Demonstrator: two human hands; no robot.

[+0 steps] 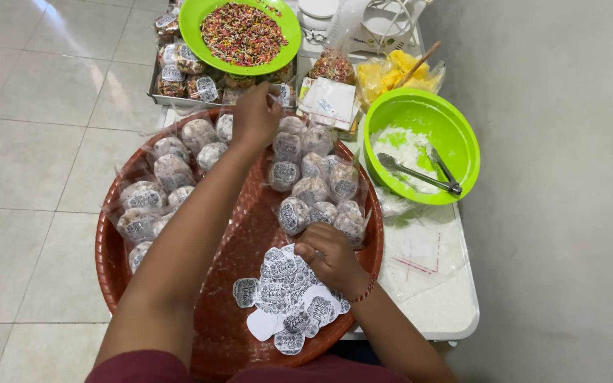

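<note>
My left hand (255, 115) reaches to the far rim of a large red-brown round tray (243, 248), fingers closed around a small clear-wrapped snack packet. Many such wrapped round packets (306, 188) with printed stickers fill both sides of the tray. My right hand (329, 257) rests with curled fingers on a pile of white printed stickers (285, 294) at the tray's near side, pinching at one. A red thread bracelet circles that wrist.
A green bowl (462, 149) with white filling and metal tongs (420, 174) stands at right. A green plate of coloured sprinkles (243, 32) sits over a metal tray of packets (179, 71). Yellow snack bags (391, 71) lie behind. The white table (434, 305) ends at right.
</note>
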